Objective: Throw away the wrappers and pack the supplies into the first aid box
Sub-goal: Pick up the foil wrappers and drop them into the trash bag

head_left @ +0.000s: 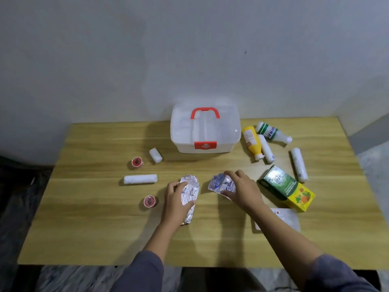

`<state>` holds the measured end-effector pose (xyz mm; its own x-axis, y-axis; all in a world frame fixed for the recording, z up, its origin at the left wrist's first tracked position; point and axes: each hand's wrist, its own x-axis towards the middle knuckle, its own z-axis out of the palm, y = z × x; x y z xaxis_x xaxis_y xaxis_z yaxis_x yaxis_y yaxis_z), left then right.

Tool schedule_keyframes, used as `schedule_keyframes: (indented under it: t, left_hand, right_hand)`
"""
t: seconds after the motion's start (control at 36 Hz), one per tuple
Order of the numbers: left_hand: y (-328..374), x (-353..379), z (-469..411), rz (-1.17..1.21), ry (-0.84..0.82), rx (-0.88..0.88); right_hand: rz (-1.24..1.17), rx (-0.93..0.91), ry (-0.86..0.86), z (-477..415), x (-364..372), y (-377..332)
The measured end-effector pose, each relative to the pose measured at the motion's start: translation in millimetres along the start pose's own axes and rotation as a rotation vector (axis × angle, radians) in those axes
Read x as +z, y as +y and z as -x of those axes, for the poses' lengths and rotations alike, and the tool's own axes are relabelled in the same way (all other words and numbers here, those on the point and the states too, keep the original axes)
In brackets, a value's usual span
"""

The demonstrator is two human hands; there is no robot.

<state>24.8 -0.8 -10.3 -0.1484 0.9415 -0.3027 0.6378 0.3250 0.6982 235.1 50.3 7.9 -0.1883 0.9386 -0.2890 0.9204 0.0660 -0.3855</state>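
A white first aid box (205, 131) with a red handle and red latch stands closed at the back of the wooden table (105, 228). My left hand (175, 199) grips a long silver foil wrapper (190, 191) lying on the table. My right hand (242, 189) holds a crumpled silver and blue foil wrapper (221, 183) just to its right. Supplies lie around: white bandage rolls (140, 179) (155, 155) (299, 164) (266, 151), two small red pots (137, 162) (150, 201), a yellow bottle (252, 144), a white and green bottle (272, 132), a green and yellow carton (286, 188).
A flat white packet (286, 218) lies by my right forearm near the table's right front. A pale wall rises directly behind the table. Dark floor and bags show off the left edge.
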Motion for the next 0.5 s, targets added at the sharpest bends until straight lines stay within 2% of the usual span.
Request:
schedule_keyframes:
  t: [0.11,0.25,0.36,0.5]
  left_hand:
    - [5,-3,-7,0.123,-0.04,-0.019]
    - [21,-2,-10,0.194,-0.112,0.039]
    - [52,-5,-19,0.215,-0.16,0.146]
    - [108,3,-33,0.218,-0.176,0.318]
  right_hand:
    - [-0.095,0.048,-0.012,1,-4,-1]
    - [-0.236,0.142,0.013,-1,-15,-1]
    - [-0.378,0.209,0.126,3,-39,5]
    - [-0.538,0.277,0.351,22,-80,28]
